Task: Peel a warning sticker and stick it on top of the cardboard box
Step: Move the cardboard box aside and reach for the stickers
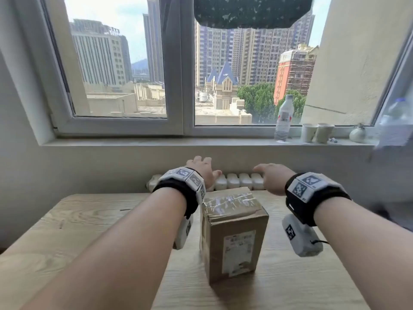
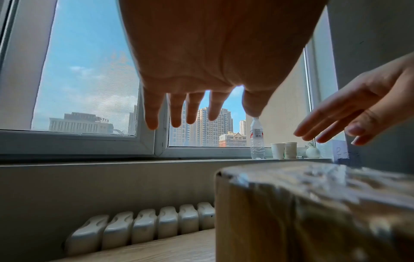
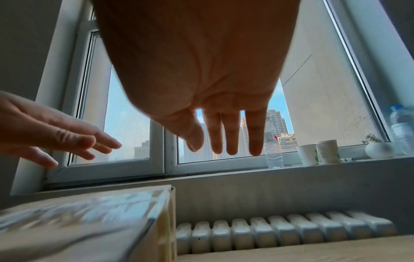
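A brown cardboard box [image 1: 232, 222] stands upright on the wooden table [image 1: 78, 220], its top [image 2: 325, 179] covered in shiny clear tape and a white shipping label on its near side. My left hand [image 1: 202, 170] hovers in the air beyond the box's left corner, fingers [image 2: 177, 113] straight and spread, holding nothing. My right hand [image 1: 271, 176] hovers beyond the box's right corner, fingers [image 3: 233, 134] straight, also empty. Both hands are above box height and apart from it. No warning sticker is in view.
A white radiator [image 1: 234, 181] runs behind the table's far edge. On the window sill [image 1: 156, 142] at the right stand a water bottle [image 1: 283, 118], two paper cups [image 1: 317, 133] and a small white vase [image 1: 357, 134]. A blurred bottle [image 1: 395, 121] is at far right.
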`<state>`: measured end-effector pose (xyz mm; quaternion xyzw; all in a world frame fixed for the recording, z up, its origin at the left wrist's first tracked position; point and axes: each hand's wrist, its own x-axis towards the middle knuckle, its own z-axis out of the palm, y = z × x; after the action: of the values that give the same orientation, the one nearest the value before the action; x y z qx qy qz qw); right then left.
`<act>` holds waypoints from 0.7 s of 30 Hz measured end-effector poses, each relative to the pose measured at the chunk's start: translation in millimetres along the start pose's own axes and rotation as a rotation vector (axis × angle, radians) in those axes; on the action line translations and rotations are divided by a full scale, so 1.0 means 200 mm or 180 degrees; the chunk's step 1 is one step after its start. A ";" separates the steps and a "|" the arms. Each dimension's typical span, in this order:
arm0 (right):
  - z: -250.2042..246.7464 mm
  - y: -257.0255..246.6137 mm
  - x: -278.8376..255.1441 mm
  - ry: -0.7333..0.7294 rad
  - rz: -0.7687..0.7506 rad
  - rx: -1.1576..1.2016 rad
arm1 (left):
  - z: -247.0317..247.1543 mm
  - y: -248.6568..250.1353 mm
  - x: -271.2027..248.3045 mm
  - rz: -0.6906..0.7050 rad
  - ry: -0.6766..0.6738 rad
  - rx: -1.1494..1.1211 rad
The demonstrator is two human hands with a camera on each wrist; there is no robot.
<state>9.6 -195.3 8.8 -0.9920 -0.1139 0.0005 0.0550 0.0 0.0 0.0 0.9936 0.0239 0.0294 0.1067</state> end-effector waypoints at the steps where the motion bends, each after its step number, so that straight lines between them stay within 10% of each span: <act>1: 0.03 0.01 -0.02 0.0002 0.0017 -0.0021 | 0.02 0.00 -0.03 -0.0006 -0.0056 0.0039; 21: 0.53 0.05 -0.52 -0.0113 0.0259 0.0918 | 0.53 -0.07 -0.57 -0.0715 -0.0183 -0.1442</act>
<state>-90.7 -217.6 -98.8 -0.9774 -0.0733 0.0365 0.1948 -107.3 -15.5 -112.2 0.9358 0.1240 -0.0064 0.3299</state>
